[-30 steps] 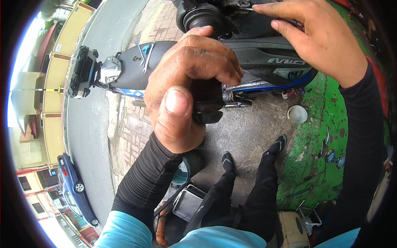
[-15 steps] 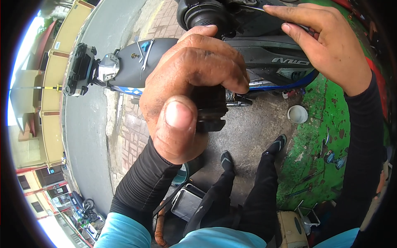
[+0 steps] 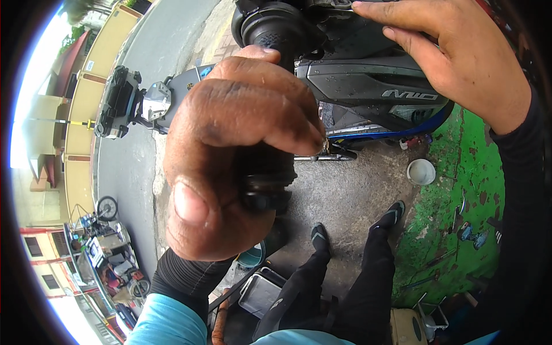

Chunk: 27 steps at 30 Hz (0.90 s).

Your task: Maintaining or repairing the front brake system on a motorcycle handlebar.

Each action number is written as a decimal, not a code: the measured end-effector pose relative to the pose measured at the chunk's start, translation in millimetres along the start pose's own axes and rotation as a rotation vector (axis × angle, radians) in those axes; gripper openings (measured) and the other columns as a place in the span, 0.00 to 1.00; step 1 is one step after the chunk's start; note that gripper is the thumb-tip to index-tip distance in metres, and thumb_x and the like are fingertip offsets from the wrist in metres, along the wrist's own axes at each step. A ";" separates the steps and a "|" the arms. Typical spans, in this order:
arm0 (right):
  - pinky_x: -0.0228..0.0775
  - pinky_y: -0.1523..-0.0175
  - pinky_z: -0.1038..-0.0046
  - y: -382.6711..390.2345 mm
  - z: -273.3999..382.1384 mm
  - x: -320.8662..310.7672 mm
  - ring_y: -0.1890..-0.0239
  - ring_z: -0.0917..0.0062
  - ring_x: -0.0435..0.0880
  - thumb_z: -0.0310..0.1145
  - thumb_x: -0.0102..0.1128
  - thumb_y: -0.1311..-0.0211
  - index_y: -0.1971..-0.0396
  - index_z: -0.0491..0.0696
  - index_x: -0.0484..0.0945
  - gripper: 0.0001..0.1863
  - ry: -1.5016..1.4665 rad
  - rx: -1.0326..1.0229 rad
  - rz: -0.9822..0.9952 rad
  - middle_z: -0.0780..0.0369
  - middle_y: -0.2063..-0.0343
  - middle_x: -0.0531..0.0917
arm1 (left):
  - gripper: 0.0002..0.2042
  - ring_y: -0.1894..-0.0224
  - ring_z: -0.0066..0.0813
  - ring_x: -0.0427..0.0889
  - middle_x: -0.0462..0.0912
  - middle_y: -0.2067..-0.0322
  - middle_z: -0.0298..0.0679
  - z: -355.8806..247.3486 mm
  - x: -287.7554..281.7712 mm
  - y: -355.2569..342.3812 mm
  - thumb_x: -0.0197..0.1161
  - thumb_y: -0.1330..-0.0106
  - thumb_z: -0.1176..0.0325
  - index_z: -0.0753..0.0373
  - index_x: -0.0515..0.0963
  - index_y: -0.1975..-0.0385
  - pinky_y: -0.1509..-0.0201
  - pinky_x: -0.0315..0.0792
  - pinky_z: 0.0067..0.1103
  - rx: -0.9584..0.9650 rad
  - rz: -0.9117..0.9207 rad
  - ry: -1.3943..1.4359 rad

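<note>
My left hand (image 3: 230,126) is closed around the black handlebar grip (image 3: 276,41) of a scooter. The grip's ribbed end shows below my curled fingers, near the thumb. Past it sits a round black housing at the top of the view. At the top right my right hand (image 3: 454,57) is stretched out, thumb and forefinger apart. Its forefinger tip touches or nearly touches a thin edge by the scooter's dark front; I cannot tell which. The scooter's black side panel (image 3: 362,80) with blue trim lies beyond both hands.
The scooter's seat (image 3: 181,86) and rear rack (image 3: 155,102) are on the left. A white bucket (image 3: 421,172) stands on the floor. A blue power drill (image 3: 471,236) and several tools lie on the green floor. A grey tray (image 3: 261,294) is by my legs.
My left hand and the grip have shifted left and down, appearing larger. My right hand stays beside the scooter's front. A three-wheeled vehicle has come into view on the road at lower left.
</note>
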State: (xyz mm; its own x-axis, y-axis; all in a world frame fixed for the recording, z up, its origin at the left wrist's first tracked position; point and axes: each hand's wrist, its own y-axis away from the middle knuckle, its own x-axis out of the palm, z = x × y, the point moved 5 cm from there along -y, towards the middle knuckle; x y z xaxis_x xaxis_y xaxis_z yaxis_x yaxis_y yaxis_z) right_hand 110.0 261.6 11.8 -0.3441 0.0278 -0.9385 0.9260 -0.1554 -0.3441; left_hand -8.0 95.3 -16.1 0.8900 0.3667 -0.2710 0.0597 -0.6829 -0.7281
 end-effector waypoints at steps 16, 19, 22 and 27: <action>0.78 0.54 0.62 -4.4 -46.5 19.4 0.64 0.61 0.86 0.34 0.63 0.38 0.58 0.49 0.88 0.12 -0.151 -0.121 -0.128 0.56 0.68 0.88 | 0.24 0.70 0.35 0.80 0.81 0.75 0.41 -8.8 -0.8 -2.8 0.45 0.30 0.47 0.63 0.78 0.73 0.43 0.66 0.39 -0.099 -0.058 -0.148; 0.77 0.55 0.62 -1.1 -39.8 22.7 0.64 0.61 0.86 0.35 0.63 0.38 0.58 0.49 0.88 0.12 -0.187 -0.100 -0.135 0.56 0.69 0.87 | 0.24 0.70 0.34 0.81 0.81 0.76 0.42 -9.2 -5.5 3.9 0.46 0.30 0.49 0.63 0.79 0.73 0.42 0.66 0.40 -0.113 -0.077 -0.152; 0.76 0.57 0.61 5.2 -23.4 29.1 0.65 0.60 0.85 0.34 0.64 0.38 0.58 0.49 0.88 0.11 -0.265 -0.015 -0.168 0.56 0.70 0.87 | 0.27 0.68 0.34 0.83 0.82 0.75 0.42 -6.2 -8.3 11.3 0.44 0.28 0.46 0.63 0.79 0.72 0.38 0.65 0.42 -0.122 -0.098 -0.142; 0.75 0.59 0.67 10.1 -1.2 13.3 0.67 0.63 0.85 0.30 0.63 0.36 0.54 0.48 0.87 0.12 -0.007 -0.013 -0.260 0.55 0.64 0.87 | 0.24 0.67 0.38 0.79 0.80 0.73 0.48 -2.6 -8.2 15.8 0.41 0.33 0.46 0.62 0.74 0.71 0.28 0.54 0.49 -0.105 -0.061 -0.127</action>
State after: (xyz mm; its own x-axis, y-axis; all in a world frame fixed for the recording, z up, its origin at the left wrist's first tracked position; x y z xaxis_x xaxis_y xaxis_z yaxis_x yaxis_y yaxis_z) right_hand 115.0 261.6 -4.2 -0.5720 0.0588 -0.8182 0.8080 -0.1314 -0.5743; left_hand -13.2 79.8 -23.7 0.8192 0.4818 -0.3110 0.1644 -0.7169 -0.6775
